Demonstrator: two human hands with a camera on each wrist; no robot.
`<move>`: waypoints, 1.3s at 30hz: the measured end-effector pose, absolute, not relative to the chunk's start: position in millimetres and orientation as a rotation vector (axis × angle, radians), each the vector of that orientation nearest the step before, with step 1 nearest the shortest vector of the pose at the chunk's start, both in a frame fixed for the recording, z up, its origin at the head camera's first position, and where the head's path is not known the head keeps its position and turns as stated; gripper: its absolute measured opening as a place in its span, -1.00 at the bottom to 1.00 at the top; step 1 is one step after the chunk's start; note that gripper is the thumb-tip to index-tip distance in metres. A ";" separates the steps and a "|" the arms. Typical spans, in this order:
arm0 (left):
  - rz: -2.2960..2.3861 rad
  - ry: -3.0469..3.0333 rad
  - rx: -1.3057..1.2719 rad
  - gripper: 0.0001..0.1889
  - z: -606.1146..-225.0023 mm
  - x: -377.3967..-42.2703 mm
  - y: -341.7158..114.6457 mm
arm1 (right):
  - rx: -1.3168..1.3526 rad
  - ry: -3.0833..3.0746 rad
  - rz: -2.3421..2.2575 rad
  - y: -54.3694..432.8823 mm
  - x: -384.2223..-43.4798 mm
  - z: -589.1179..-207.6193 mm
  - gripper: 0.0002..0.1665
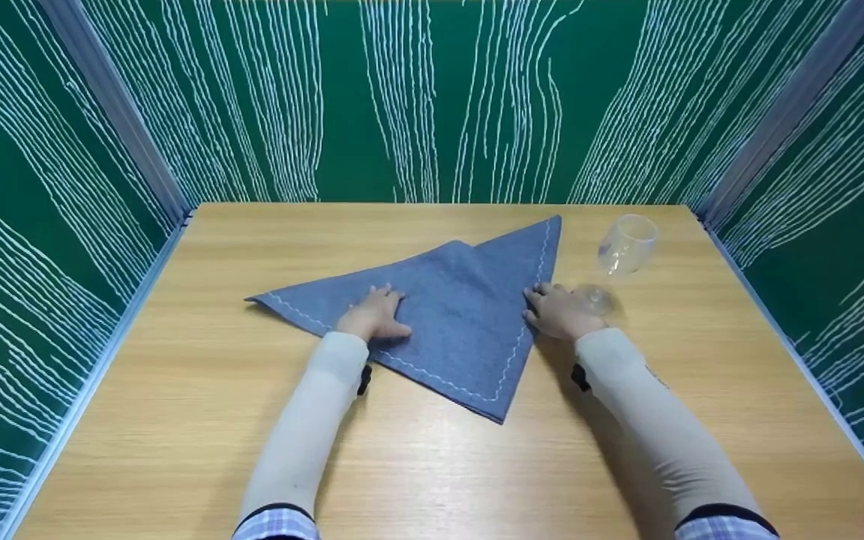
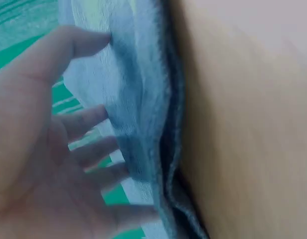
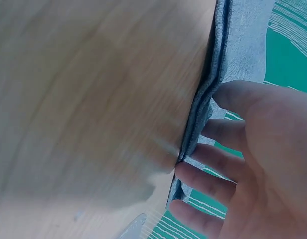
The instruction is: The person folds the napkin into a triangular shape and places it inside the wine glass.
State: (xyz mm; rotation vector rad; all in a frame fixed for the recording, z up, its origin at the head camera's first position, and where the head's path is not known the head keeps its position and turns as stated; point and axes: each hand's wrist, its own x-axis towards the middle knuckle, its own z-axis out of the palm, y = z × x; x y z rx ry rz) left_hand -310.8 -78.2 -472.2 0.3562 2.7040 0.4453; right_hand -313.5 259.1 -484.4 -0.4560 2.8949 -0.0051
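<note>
A blue-grey cloth napkin (image 1: pixel 462 315) lies folded on the table, its layers stacked along the edges and pale stitching running near them. My left hand (image 1: pixel 374 315) rests on its left part, thumb and fingers spread; the left wrist view shows the fingertips (image 2: pixel 101 114) against the fabric. At the right edge, my right hand (image 1: pixel 563 309) touches the napkin with loosely straight fingers. In the right wrist view, those fingers (image 3: pixel 208 181) lie along the layered edge. A clear stemmed glass (image 1: pixel 628 244) stands just beyond the right hand, its foot close by the knuckles.
The wooden table (image 1: pixel 432 480) reaches to green walls (image 1: pixel 597 90) with white wavy lines at the back and both sides. Grey posts (image 1: pixel 777 120) rise at the rear corners. The glass is the nearest obstacle to the right hand.
</note>
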 end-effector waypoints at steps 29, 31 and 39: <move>0.256 2.682 0.298 0.08 -471.6 -286.4 -78.2 | -0.454 2.920 0.019 255.0 -305.3 -486.9 -0.32; 0.291 2.670 0.324 0.07 -471.5 -290.2 -82.9 | -0.464 2.922 0.033 254.6 -303.7 -486.6 -0.32; 0.368 2.643 0.370 0.03 -469.4 -300.5 -93.0 | -0.457 2.915 0.035 251.3 -300.4 -486.5 -0.31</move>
